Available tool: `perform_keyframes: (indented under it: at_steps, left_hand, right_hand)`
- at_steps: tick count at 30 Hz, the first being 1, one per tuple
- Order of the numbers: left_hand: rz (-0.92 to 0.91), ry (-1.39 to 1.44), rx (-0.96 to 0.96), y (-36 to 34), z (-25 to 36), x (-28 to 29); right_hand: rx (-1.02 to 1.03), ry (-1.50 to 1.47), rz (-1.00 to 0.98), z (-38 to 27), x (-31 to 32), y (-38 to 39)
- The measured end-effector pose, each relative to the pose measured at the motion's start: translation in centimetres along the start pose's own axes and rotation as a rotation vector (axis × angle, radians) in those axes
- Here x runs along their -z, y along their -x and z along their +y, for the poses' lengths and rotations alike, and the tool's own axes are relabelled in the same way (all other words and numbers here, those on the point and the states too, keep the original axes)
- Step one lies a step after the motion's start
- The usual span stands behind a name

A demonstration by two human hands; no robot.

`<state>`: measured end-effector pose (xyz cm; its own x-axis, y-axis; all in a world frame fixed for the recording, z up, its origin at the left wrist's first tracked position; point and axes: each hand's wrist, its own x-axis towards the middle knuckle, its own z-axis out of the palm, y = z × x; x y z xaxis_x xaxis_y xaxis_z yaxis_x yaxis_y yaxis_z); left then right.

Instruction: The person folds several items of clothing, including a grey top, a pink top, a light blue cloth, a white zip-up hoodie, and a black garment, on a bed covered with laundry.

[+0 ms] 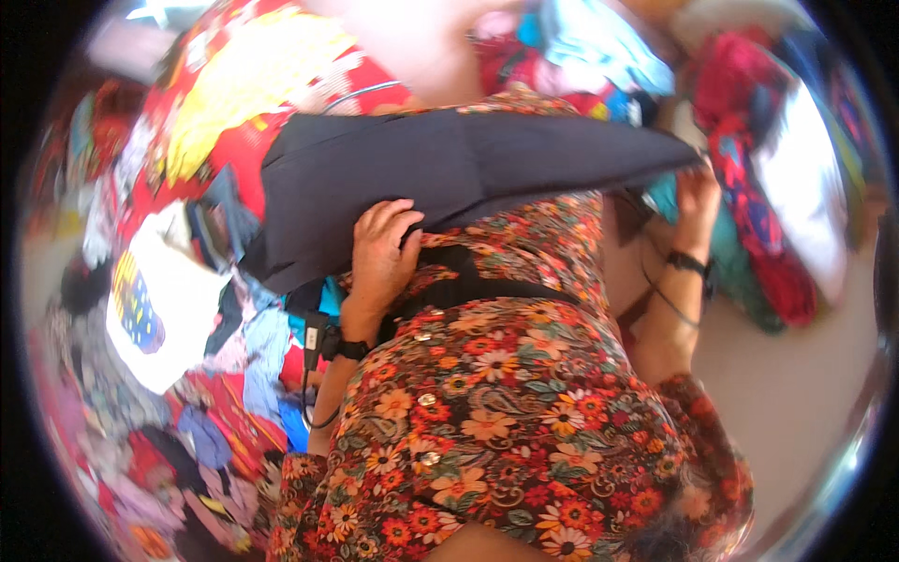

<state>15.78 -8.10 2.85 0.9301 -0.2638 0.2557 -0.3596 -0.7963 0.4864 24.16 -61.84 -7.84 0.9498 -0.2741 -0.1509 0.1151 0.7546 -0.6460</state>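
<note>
A dark grey garment (375, 164), shaped like folded trousers, stretches across my lap over the floral dress. Its wide part lies to the left and it tapers to a narrow end at the right. My left hand (384, 244) rests on the near edge of the wide part, fingers stretched out on the cloth and thumb apart. At the far right my right hand (698, 187) is closed on the narrow tip and pulls it taut; its fingertips are partly hidden. Both wrists wear dark bands, with cables running from them.
Left of me lies a white cloth (178, 318) with a printed patch, among heaped clothes (197, 450). A yellow cloth (253, 75) lies on red fabric beyond. Light blue clothes (604, 47) are at the far side; red and white ones (796, 178) lie right.
</note>
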Motion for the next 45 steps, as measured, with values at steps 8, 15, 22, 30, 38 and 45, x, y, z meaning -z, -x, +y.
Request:
perform_keyframes:
  at_steps: [8,15,22,30,38,45]
  left_hand:
    - [0.617,0.206,0.564,7.7,-3.0,3.0]
    - [0.656,0.984,1.114,9.0,-8.2,6.4]
    - [0.607,1.007,1.121,3.8,-9.1,6.2]
    - [0.219,1.532,0.339,-13.8,3.4,4.0]
    - [-0.258,1.112,0.081,-14.2,9.5,-0.1]
    - [-0.233,0.589,0.326,-7.4,-0.1,-0.1]
  right_hand:
    - [0.338,1.2,-0.001,4.0,-0.6,5.8]
    - [0.333,0.926,-0.077,3.6,-2.1,2.2]
    - [0.096,0.251,0.13,2.5,-3.9,1.1]
    - [0.056,-0.241,-0.037,3.7,-5.7,1.9]
    - [0.013,-0.19,0.116,4.3,-1.2,3.4]
    - [-0.022,-0.156,0.471,7.6,2.7,2.9]
